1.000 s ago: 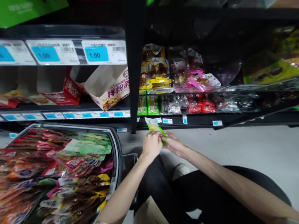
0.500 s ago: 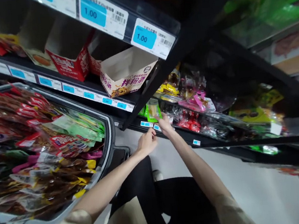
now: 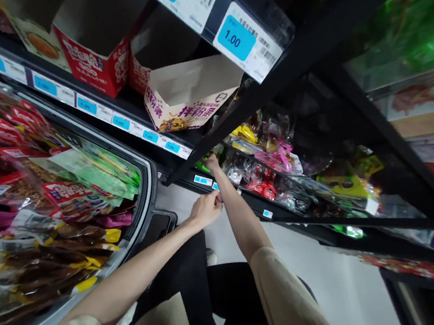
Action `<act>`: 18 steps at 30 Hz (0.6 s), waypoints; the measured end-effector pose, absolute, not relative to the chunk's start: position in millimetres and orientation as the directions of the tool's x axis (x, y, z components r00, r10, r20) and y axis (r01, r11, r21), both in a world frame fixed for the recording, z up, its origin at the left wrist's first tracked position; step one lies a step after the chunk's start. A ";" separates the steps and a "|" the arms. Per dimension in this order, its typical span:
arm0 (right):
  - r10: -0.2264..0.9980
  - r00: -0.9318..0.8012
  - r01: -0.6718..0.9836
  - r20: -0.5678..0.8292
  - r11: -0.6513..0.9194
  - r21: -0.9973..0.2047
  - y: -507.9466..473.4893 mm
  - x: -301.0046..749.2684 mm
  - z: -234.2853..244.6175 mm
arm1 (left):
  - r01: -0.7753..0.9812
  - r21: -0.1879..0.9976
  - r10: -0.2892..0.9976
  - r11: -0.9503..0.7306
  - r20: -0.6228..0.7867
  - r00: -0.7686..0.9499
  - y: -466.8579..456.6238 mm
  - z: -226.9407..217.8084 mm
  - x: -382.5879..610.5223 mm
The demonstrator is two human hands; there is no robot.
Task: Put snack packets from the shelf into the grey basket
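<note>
My right hand reaches into the low shelf, its fingers pushed in among green snack packets. It still grips the green packet it carried, though most of the packet is hidden behind the hand. My left hand hovers just below, fingers curled with nothing in them, close to the shelf's front edge and its blue price tags. Clear bags of red, pink and yellow snacks lie to the right of my right hand.
A grey cart basket heaped with snack packets stands at the left. Above it are open cardboard display boxes and 1.00 price labels. A black upright post splits the shelving. My knees and the grey floor are below.
My right hand has carried the green packet from in front of my knees up into the low shelf. My left hand let go of it and stayed below. The view has tilted and moved closer.
</note>
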State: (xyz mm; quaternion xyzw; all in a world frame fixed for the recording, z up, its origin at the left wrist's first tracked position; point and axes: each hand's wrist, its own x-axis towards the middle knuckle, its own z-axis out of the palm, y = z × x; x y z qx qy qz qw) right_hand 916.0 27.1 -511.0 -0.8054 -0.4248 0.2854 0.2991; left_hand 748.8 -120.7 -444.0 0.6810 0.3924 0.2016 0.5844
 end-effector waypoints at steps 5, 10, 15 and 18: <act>0.900 0.377 0.808 -0.221 -0.436 -0.396 19.2 914.7 -509.7 | 0.384 0.920 0.719 -0.082 -0.212 0.662 -120.4 -444.2 748.0; 0.883 0.270 0.923 -0.383 -0.351 -0.158 17.9 907.9 -518.5 | 0.449 0.856 0.530 -0.256 -0.264 0.806 -124.4 -442.9 742.3; 0.859 0.206 0.967 -0.468 -0.253 -0.039 12.6 902.5 -514.8 | 0.452 0.798 0.317 -0.398 -0.343 0.884 -130.2 -441.9 739.3; 0.873 0.118 0.987 -0.473 -0.154 -0.037 -2.8 894.2 -502.1 | 0.480 0.754 0.315 -0.448 -0.369 0.874 -131.7 -444.1 740.5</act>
